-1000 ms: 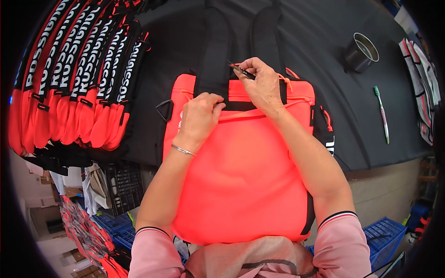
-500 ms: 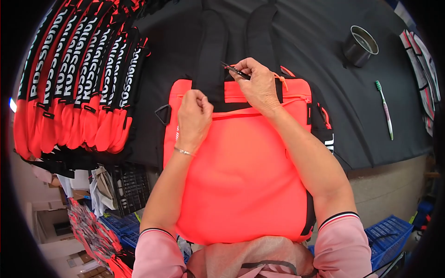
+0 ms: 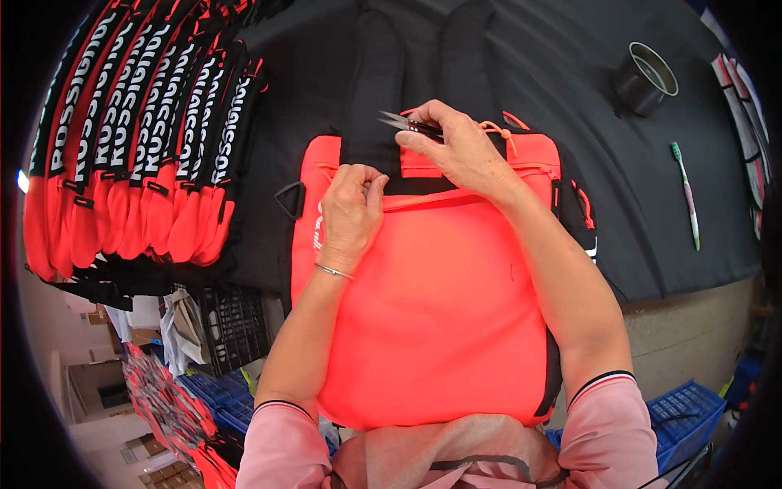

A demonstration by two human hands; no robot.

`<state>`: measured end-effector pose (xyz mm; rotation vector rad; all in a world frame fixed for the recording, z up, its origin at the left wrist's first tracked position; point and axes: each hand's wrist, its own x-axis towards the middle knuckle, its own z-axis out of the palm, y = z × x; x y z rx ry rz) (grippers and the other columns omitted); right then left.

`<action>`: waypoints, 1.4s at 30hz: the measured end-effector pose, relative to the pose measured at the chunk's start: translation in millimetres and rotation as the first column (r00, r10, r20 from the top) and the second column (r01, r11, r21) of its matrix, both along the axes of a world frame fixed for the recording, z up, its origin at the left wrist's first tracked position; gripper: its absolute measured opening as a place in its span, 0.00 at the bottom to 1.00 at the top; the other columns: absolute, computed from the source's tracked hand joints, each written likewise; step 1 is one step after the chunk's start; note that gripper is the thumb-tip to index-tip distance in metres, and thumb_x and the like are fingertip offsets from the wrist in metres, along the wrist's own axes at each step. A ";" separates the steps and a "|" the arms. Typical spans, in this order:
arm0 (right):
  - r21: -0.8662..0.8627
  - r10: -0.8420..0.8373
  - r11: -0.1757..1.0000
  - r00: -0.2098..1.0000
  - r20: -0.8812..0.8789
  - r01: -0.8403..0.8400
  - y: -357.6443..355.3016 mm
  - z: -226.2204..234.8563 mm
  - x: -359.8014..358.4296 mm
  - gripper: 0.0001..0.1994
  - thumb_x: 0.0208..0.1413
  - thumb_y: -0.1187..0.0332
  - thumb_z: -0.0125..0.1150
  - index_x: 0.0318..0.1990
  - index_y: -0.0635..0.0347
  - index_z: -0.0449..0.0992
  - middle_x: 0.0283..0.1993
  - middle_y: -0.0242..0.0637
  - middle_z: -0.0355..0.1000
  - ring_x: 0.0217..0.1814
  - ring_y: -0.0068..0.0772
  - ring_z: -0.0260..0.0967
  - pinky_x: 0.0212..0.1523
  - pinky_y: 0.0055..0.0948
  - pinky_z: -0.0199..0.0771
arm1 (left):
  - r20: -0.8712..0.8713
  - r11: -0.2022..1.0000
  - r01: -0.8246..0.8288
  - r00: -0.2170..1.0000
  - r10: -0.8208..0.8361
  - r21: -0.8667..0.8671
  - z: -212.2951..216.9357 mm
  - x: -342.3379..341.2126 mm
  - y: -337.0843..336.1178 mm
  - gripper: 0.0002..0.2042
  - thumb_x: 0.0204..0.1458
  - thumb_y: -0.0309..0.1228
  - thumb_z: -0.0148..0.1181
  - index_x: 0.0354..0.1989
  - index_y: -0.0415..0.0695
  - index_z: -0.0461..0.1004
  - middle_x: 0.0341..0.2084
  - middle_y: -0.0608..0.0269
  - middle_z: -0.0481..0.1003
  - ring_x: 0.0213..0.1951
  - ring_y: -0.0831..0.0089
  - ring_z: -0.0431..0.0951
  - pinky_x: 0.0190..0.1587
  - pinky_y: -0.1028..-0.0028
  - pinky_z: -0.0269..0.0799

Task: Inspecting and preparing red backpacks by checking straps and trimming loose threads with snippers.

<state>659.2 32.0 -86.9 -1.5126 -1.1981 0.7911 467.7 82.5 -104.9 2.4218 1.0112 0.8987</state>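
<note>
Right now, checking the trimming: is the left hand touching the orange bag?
Touching. The head view shows the left hand curled, fingers pressed onto the orange bag near its top seam.

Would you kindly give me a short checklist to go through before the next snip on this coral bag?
1. Right hand holds the thread snips: ok.
2. Blade tips point away from the left hand, toward the black straps: ok.
3. Left hand is pressed on the coral bag by the top seam, steadying it: ok.
4. Bag lies flat on the black table cover: ok.
5. A loose thread to cut at the seam: cannot tell, too small to see.
6. Metal cup and toothbrush lie apart from the bag: ok.
</note>
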 end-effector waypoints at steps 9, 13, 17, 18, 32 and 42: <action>0.070 0.024 0.994 0.801 0.598 -0.082 -12.3 -9.5 -13.1 0.16 0.50 0.62 0.68 0.40 0.62 0.73 0.35 0.37 0.69 0.41 0.39 0.70 0.38 0.39 0.71 | 0.029 0.992 -0.020 0.999 0.024 -0.122 -5.4 -2.2 2.5 0.04 0.52 0.23 0.61 0.30 0.39 0.71 0.23 0.59 0.70 0.24 0.65 0.74 0.28 0.67 0.69; 0.038 0.043 0.996 0.809 0.586 -0.081 -12.9 -7.5 -12.5 0.14 0.50 0.63 0.68 0.40 0.60 0.74 0.35 0.35 0.68 0.42 0.38 0.69 0.39 0.39 0.72 | 0.020 0.992 -0.014 1.000 0.017 -0.127 -4.1 -2.1 2.5 0.04 0.52 0.23 0.61 0.30 0.39 0.71 0.24 0.58 0.70 0.24 0.65 0.74 0.28 0.67 0.69; 0.061 0.023 0.994 0.749 0.662 -0.085 -11.8 -12.0 -11.1 0.14 0.49 0.63 0.69 0.38 0.60 0.74 0.35 0.35 0.68 0.42 0.37 0.69 0.39 0.39 0.71 | 0.027 0.989 -0.017 0.999 0.022 -0.144 -6.5 -1.8 3.7 0.04 0.52 0.23 0.61 0.30 0.39 0.71 0.24 0.58 0.70 0.24 0.65 0.74 0.29 0.67 0.69; 0.080 0.028 0.991 0.736 0.676 -0.111 -11.3 -12.6 -10.9 0.13 0.48 0.63 0.69 0.37 0.60 0.74 0.34 0.34 0.68 0.42 0.37 0.69 0.39 0.38 0.71 | 0.031 0.988 -0.018 0.999 0.023 -0.151 -6.6 -1.5 3.8 0.04 0.52 0.23 0.61 0.30 0.39 0.71 0.24 0.58 0.70 0.24 0.65 0.74 0.29 0.67 0.69; 0.040 0.082 0.984 0.637 0.767 -0.175 -5.7 -12.8 -11.7 0.13 0.47 0.62 0.69 0.36 0.58 0.75 0.32 0.34 0.69 0.42 0.37 0.70 0.39 0.36 0.73 | 0.053 0.987 -0.023 0.998 0.032 -0.158 -2.7 -0.8 -0.8 0.03 0.52 0.22 0.60 0.31 0.38 0.72 0.25 0.57 0.71 0.25 0.64 0.74 0.30 0.67 0.70; 0.131 -0.044 0.983 0.861 -0.507 0.128 11.8 2.7 45.2 0.21 0.47 0.56 0.74 0.39 0.65 0.77 0.30 0.27 0.72 0.30 0.16 0.65 0.33 0.18 0.64 | -0.365 0.861 0.489 0.782 -0.504 -0.142 12.2 29.0 -148.8 0.32 0.56 0.39 0.56 0.66 0.38 0.56 0.70 0.43 0.48 0.71 0.41 0.43 0.68 0.45 0.41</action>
